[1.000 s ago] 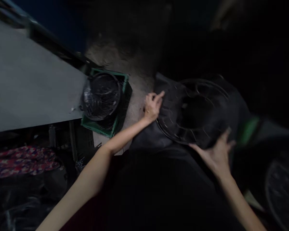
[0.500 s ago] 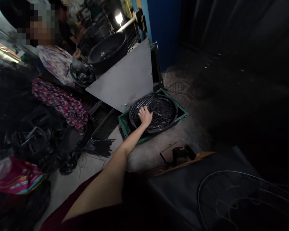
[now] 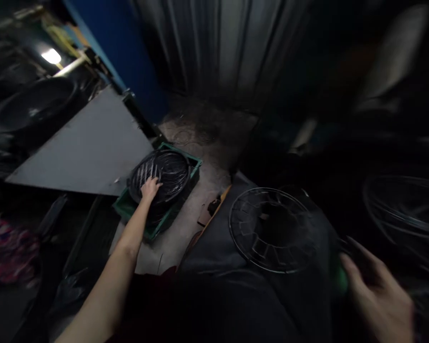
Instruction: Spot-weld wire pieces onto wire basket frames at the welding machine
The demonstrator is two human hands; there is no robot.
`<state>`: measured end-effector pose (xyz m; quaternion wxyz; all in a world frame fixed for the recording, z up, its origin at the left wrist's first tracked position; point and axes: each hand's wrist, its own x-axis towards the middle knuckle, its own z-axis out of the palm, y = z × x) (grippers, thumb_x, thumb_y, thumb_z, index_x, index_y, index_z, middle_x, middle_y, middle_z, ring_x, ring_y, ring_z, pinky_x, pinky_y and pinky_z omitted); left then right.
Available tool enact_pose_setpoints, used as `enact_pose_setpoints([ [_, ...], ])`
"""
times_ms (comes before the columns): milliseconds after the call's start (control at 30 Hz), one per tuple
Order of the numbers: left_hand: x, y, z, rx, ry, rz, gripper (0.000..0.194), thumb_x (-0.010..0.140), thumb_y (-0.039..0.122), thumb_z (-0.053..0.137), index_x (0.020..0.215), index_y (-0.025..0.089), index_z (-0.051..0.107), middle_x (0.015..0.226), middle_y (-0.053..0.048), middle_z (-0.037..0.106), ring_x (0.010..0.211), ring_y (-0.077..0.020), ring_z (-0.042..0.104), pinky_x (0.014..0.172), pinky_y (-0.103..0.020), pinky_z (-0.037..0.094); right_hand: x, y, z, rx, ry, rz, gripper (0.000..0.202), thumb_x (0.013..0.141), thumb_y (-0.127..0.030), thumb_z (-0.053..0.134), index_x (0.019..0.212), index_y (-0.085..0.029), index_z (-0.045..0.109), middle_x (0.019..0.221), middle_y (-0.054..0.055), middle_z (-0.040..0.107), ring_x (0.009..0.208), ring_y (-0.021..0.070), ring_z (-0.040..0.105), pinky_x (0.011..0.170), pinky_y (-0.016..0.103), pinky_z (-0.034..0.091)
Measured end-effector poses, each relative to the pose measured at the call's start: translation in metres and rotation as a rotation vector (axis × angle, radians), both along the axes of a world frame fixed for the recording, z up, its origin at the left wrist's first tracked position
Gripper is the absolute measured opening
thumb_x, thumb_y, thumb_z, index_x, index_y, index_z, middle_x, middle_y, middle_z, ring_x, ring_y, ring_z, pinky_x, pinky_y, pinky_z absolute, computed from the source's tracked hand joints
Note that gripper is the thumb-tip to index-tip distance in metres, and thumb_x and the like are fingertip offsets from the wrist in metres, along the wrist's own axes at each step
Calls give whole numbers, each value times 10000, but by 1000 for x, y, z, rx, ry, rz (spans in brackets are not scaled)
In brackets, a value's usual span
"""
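Note:
My left hand (image 3: 150, 188) reaches down to a black round basin (image 3: 191, 174) of wire pieces. Its fingers are closed on the edge of a round wire grate (image 3: 145, 172) with pale parallel bars. Coiled dark wire pieces (image 3: 175, 166) lie beside it in the basin. My right hand (image 3: 379, 290) is at the lower right, blurred, its thumb and fingers curled around something dark; a green patch (image 3: 339, 278) shows by the thumb. Between my hands, a round wire frame (image 3: 284, 271) with a zigzag inner ring lies on a dark cloth (image 3: 214, 255) over my lap.
The basin sits in a green crate (image 3: 157, 231) on the floor. A grey board (image 3: 89, 143) leans behind it, near a large black tub (image 3: 35, 102). More wire rings (image 3: 407, 214) are blurred at right. Patterned fabric (image 3: 10, 252) shows at left.
The view has swung right, so the crate now sits further left. My right hand has come into view. A grate with pale bars now shows at my left fingers.

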<state>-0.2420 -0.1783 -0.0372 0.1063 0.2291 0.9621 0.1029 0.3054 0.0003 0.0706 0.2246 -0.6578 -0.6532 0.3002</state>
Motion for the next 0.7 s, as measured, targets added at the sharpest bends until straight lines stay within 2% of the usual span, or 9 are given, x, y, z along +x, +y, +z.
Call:
enact_pose_setpoints([
  [67,-4,-1,-7,-15,-38,-37,194,783,310,677,926,183,708,1078,-151,650,1069,-336,602,834,-382,459,-1,-2,-1,-58,72,-63,593,657,-628,601,1145,-295,650,1170,64,658,1102,343,600,1021,536,448],
  [133,-13,-5,-6,-25,-52,-31,207,786,330,675,902,162,713,1043,-141,672,1073,-349,604,859,-411,464,1,1,-3,-57,145,-88,601,638,-619,603,1114,-256,664,1169,64,661,1130,331,587,1057,502,423],
  [333,-42,-23,9,-26,-109,43,344,912,405,519,1094,132,621,1072,-67,658,1062,-251,607,912,-424,487,12,4,-6,-3,190,-97,536,656,-580,604,1076,-255,683,1133,57,679,1122,298,599,1048,451,431],
  [433,-41,-28,3,-39,-205,28,340,893,394,561,1101,128,594,1097,-62,626,995,-203,616,869,-401,526,3,6,-4,24,186,-60,536,653,-584,594,1058,-248,696,1120,61,685,1090,304,615,1022,462,447],
  [567,-36,-32,-6,-36,-298,18,301,885,366,580,1065,126,605,1068,-55,629,968,-194,620,849,-386,534,-10,7,-6,63,199,50,506,687,-551,595,1061,-227,701,1086,67,697,1044,280,639,992,432,471],
  [700,-37,-37,-3,29,-286,14,339,901,380,553,1100,107,592,1072,-52,632,1005,-207,609,864,-382,522,-8,5,-11,110,184,58,454,751,-510,590,1090,-228,696,1086,63,697,1037,249,643,982,407,475],
])
